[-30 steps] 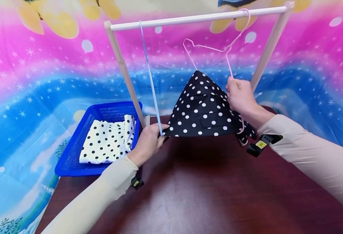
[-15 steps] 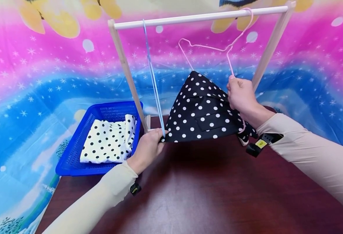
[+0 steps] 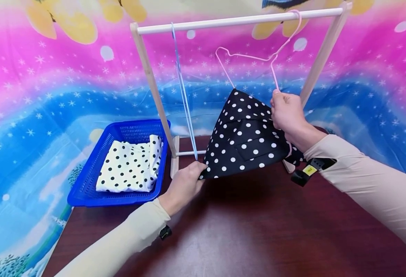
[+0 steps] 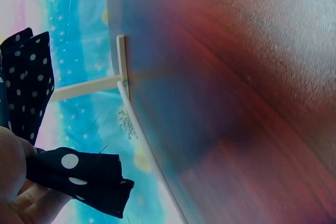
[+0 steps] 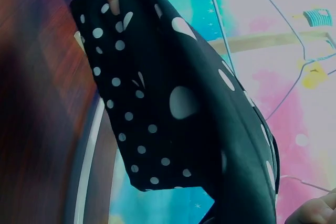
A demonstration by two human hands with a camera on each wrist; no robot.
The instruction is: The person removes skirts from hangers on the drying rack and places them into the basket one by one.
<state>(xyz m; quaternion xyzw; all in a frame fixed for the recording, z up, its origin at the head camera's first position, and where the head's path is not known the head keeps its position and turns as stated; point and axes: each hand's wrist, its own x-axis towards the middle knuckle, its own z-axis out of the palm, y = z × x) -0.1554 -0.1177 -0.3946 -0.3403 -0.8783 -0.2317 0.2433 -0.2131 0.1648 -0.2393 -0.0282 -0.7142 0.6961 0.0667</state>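
A black garment with white polka dots (image 3: 244,138) hangs over the lower part of a pink wire hanger (image 3: 248,56), which is hooked on the rack's bar. My left hand (image 3: 185,182) pinches the garment's lower left corner. In the left wrist view, a folded end of the dotted cloth (image 4: 100,177) sticks out past the left fingers. My right hand (image 3: 287,111) grips the pink hanger at its right side, beside the garment's upper right edge; its fingertips are partly hidden. A thin blue hanger (image 3: 185,104), seen edge-on, hangs down to just above my left hand.
The wooden rack (image 3: 237,20) stands at the back of the dark red-brown table (image 3: 251,231). To its left sits a blue basket (image 3: 114,202) holding a folded white cloth with black dots (image 3: 127,165). A printed backdrop (image 3: 50,84) closes off the rear.
My left hand has moved down and slightly right, drawing the garment's corner lower and away from the blue hanger's lower end. The right hand keeps its grip, nearly still.
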